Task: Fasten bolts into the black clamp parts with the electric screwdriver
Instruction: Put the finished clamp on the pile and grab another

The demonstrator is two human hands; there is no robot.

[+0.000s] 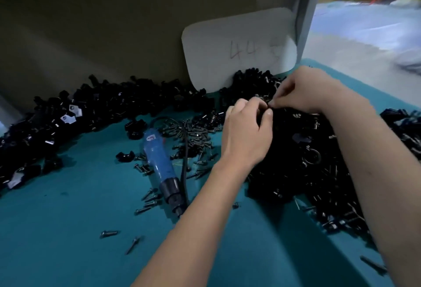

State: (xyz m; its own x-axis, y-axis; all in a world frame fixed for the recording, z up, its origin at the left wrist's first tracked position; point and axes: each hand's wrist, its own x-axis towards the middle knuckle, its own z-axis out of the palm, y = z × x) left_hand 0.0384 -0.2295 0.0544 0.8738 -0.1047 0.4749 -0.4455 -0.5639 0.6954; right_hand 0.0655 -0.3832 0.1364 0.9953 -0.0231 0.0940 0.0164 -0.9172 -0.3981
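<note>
- Clamp parts [296, 157], black and too many to count, lie in two masses on the teal table [68, 229]: one long heap [68, 116] runs left of the electric screwdriver along the grey back panel [102, 25], and a denser pile sits to the screwdriver's right, under both hands.
- One white card [239, 52] with "44" written on it in red leans upright beyond the screwdriver, its foot in the black parts.
- One electric screwdriver [159, 161], blue with a black nose, lies flat on the table, untouched, its black cable [185, 150] looping past it.
- Left hand [246, 134], right of the screwdriver, has its fingers curled round something small and dark over the pile; what it is cannot be told.
- Right hand [303, 91], farther right, pinches a small item at its fingertips, touching the left hand's fingers.
- Bolts [193, 136], dozens, lie scattered around the screwdriver; two [109, 233] lie apart nearer the viewer.
</note>
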